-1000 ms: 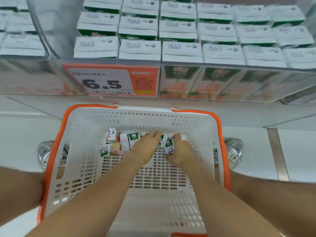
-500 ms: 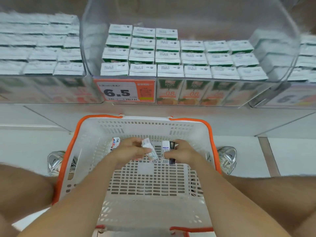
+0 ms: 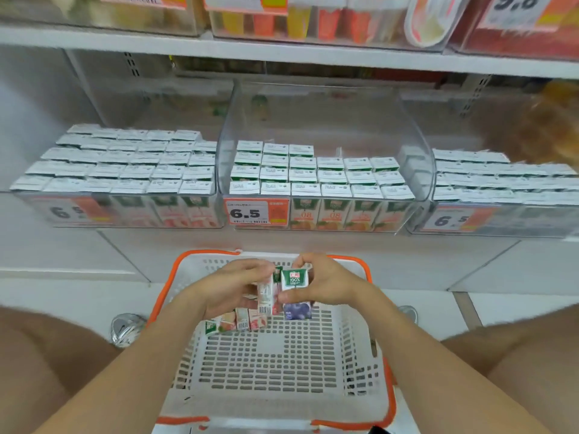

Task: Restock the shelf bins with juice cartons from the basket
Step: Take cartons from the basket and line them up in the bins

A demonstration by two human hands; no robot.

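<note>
The basket (image 3: 266, 371), white perforated plastic with an orange rim, stands on the floor (image 3: 78, 296) between the person's knees. A short row of juice cartons (image 3: 235, 322) lies on its far left side.

Both hands are raised together over the far end of the basket. The left hand (image 3: 232, 286) has its fingers curled round a pink-sided carton (image 3: 266, 297), barcode panel towards the camera. The right hand (image 3: 329, 283) pinches a blueberry carton (image 3: 296, 292) between thumb and fingers; it has a green band at the top and dark fruit below. The two cartons touch side by side.

Three clear bins sit in a line on the lower shelf beyond the basket.
- The middle bin (image 3: 419, 158) holds upright cartons with white tops, orange fruit showing on their front faces. There are three full rows, and a rear row of three cartons at the left. A price tag (image 3: 255, 213) on its front reads 6.5.
- The left bin (image 3: 18, 202) is packed with white-topped cartons, pink fronts showing through the wall.
- The right bin (image 3: 532, 227) is likewise filled; its contents are blurred.

The upper shelf (image 3: 282, 54) carries further clear bins of orange and red goods, too blurred to identify. The floor is pale tile. A silver shoe (image 3: 125, 330) shows on the left beside the basket.
</note>
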